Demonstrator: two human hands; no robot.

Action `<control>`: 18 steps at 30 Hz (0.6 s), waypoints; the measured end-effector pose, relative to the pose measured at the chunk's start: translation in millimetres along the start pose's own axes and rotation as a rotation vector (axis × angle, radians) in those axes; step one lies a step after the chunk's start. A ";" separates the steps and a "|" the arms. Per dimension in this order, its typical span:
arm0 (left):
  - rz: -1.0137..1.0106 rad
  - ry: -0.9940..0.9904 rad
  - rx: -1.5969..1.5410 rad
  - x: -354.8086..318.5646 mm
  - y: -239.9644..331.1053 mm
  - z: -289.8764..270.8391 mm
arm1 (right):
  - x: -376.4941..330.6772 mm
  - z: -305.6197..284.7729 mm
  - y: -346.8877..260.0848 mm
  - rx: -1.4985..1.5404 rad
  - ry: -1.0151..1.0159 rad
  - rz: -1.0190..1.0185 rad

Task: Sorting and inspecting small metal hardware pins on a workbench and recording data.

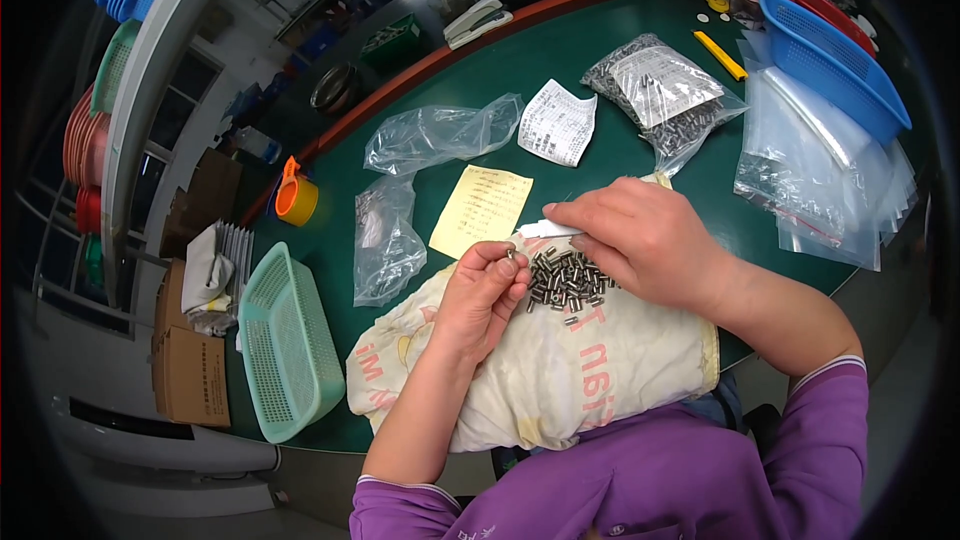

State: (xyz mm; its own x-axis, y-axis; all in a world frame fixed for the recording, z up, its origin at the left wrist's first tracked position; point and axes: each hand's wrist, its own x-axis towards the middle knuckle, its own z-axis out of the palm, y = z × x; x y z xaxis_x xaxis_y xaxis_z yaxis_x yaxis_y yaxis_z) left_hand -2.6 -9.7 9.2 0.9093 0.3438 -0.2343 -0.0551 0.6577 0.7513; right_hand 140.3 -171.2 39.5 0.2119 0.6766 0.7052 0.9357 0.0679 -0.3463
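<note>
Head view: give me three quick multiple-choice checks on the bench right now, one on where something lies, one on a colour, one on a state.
1. Where does the pile of small metal cylinders lie?
A. in the blue basket
B. on the cream cloth
C. on the yellow note

2. What colour is the basket at the table's near left edge?
A. light green
B. red
C. black

3. What is the left hand doing?
A. lying flat and empty
B. gripping the tape roll
C. pinching a small metal piece at its fingertips

Answers:
1 B, the pile rests on the cream cloth between the hands.
2 A, its mesh walls are light green.
3 C, a small metal piece shows at its fingertips, while the right hand rests beside the pile.
</note>
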 end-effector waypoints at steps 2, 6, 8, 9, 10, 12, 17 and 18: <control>0.009 0.005 0.005 -0.1 0.0 0.6 | -3.0 3.4 1.0 0.063 -0.035 0.023; 0.032 0.002 0.011 0.1 -0.3 -0.4 | -3.9 4.2 -3.3 0.128 -0.100 0.047; 0.032 0.002 0.027 0.3 -0.1 0.2 | -5.2 5.2 -3.2 0.117 -0.094 0.033; 0.033 0.004 0.042 0.4 -0.2 0.4 | -5.6 5.4 -3.0 0.107 -0.089 0.017; 0.032 0.004 0.042 0.3 -0.3 0.3 | -5.5 5.3 -3.1 0.108 -0.089 0.018; 0.043 -0.012 0.053 0.1 -0.7 0.4 | -5.2 4.9 -3.5 0.089 -0.124 0.022; 0.062 0.017 0.113 -0.2 -0.7 2.4 | -6.1 4.5 -3.1 0.090 -0.192 0.065; 0.076 -0.010 0.115 -0.3 -0.9 1.3 | -5.8 4.0 -3.7 0.100 -0.208 0.082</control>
State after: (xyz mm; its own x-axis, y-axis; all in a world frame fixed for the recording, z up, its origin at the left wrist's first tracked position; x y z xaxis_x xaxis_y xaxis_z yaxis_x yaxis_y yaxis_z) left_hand -2.2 -11.3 9.4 0.9083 0.3827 -0.1686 -0.0768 0.5490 0.8323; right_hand 134.5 -172.4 34.2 0.2139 0.8186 0.5331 0.8830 0.0714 -0.4640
